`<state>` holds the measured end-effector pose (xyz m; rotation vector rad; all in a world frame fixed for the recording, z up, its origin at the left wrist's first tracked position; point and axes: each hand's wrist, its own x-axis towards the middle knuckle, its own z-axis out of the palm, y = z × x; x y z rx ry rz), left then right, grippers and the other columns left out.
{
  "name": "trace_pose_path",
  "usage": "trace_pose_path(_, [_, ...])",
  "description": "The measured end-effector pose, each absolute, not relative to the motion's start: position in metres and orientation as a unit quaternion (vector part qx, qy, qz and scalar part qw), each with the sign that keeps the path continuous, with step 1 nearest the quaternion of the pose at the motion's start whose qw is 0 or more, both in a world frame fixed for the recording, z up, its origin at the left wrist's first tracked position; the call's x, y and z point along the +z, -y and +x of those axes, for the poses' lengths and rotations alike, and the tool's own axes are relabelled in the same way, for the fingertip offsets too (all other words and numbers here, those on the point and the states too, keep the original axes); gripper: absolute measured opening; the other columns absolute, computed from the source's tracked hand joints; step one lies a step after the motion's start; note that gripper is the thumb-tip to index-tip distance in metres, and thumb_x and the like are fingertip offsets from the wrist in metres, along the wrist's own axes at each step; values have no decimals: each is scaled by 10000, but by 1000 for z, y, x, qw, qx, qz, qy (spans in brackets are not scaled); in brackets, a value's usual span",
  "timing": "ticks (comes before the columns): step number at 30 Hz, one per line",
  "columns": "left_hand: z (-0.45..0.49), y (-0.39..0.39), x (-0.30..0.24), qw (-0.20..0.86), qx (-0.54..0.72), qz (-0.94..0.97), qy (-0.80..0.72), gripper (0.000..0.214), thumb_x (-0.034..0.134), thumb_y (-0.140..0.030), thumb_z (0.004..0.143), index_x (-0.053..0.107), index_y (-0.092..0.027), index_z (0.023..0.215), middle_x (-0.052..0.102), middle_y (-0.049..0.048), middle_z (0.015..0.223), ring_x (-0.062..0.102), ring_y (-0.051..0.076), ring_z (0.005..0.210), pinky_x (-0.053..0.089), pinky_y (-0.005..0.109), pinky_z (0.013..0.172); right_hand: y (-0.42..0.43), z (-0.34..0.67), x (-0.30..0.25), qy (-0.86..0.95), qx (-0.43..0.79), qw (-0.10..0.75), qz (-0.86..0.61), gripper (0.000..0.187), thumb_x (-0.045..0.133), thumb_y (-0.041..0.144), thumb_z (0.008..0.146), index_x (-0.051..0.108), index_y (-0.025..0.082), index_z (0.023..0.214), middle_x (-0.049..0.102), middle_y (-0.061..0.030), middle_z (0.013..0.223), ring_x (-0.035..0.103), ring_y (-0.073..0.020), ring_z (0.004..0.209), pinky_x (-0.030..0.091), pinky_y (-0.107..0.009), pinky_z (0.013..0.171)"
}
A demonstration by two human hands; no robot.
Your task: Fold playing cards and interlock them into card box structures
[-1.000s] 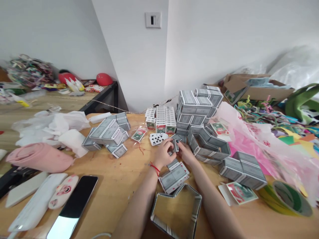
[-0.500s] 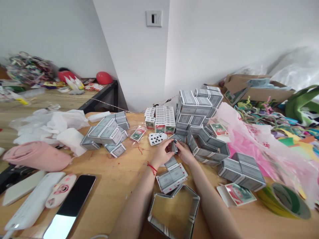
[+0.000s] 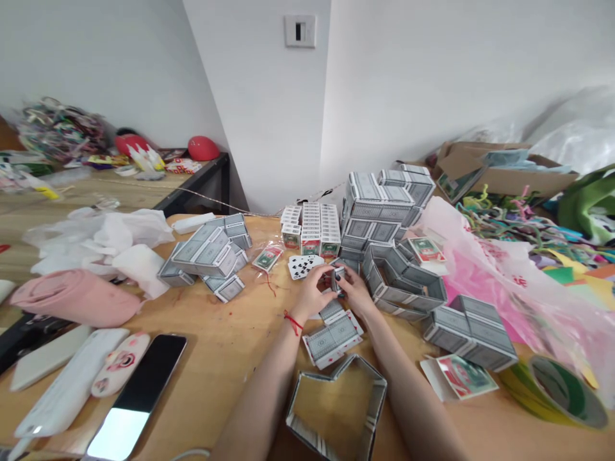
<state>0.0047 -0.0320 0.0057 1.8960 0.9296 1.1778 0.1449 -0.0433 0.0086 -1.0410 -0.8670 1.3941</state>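
Note:
Between both hands, above the middle of the table, is a small stack of grey-backed playing cards (image 3: 337, 280). Its exact number of cards is hidden. My left hand (image 3: 314, 291), with a red string at the wrist, grips the stack from the left. My right hand (image 3: 356, 292), dark-nailed, pinches it from the right. Just below them lie grey-backed cards joined in a flat panel (image 3: 332, 340). Nearer me, between the forearms, stands an open heart-like frame (image 3: 377, 390) made of cards. Fanned face-up cards (image 3: 304, 266) lie beyond my left hand.
Card-built blocks (image 3: 379, 205) are stacked behind my right hand, beside an open card frame (image 3: 408, 291). More blocks (image 3: 204, 253) stand left, and card boxes (image 3: 311, 227) at the back. A phone (image 3: 139, 390) lies front left; a tape roll (image 3: 557, 390) stands right.
The held cards have turned slightly, showing more of their patterned side, and my right fingers have shifted around them. The whole view has moved a little; the other things stay put.

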Motion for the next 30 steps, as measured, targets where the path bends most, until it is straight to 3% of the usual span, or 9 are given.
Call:
trace_pose_path(5, [6, 32, 6, 364, 466, 722, -358, 562, 666, -107, 639, 471, -215, 1155, 510, 77, 1188, 530, 201, 1080, 461, 385, 918, 45, 149, 10, 360, 624, 543, -431, 550, 739, 328, 588, 542, 244, 1095, 662, -36, 965, 630, -194, 788, 474, -273, 627])
trace_pose_path(12, [5, 32, 10, 362, 469, 728, -345, 533, 684, -185, 662, 493, -214, 1158, 481, 93, 1233, 472, 217, 1158, 429, 389, 961, 44, 145, 8, 354, 557, 587, -468, 554, 727, 315, 588, 517, 234, 1094, 642, -36, 985, 614, -186, 814, 485, -281, 660])
trace_pose_path(17, [1, 31, 15, 480, 513, 628, -333, 379, 608, -281, 758, 537, -183, 1117, 522, 101, 1192, 504, 216, 1122, 422, 375, 956, 41, 144, 5, 402, 423, 639, -501, 606, 712, 296, 583, 467, 224, 1132, 589, -53, 1090, 577, -198, 958, 460, -336, 834])
trace_pose_path(22, [-2, 25, 15, 595, 501, 488, -397, 309, 555, -362, 785, 589, -159, 1016, 618, 55, 883, 600, 162, 766, 514, 314, 691, 43, 141, -1, 512, 351, 623, -476, 717, 713, 248, 598, 381, 230, 1233, 540, -80, 1163, 538, -221, 1057, 413, -378, 933])
trace_pose_path(25, [-4, 23, 14, 672, 439, 451, -391, 313, 610, -339, 746, 600, -165, 1006, 625, 51, 914, 592, 140, 724, 503, 268, 623, 46, 139, -1, 584, 329, 591, -449, 713, 708, 216, 614, 382, 236, 1248, 545, -81, 1162, 521, -232, 1091, 369, -405, 986])
trace_pose_path(30, [-9, 22, 15, 744, 374, 411, -371, 334, 673, -269, 703, 606, -161, 1012, 629, 60, 982, 594, 113, 729, 497, 263, 687, 47, 141, -1, 617, 318, 573, -435, 693, 705, 202, 620, 387, 241, 1235, 549, -81, 1168, 519, -243, 1106, 355, -431, 1000])
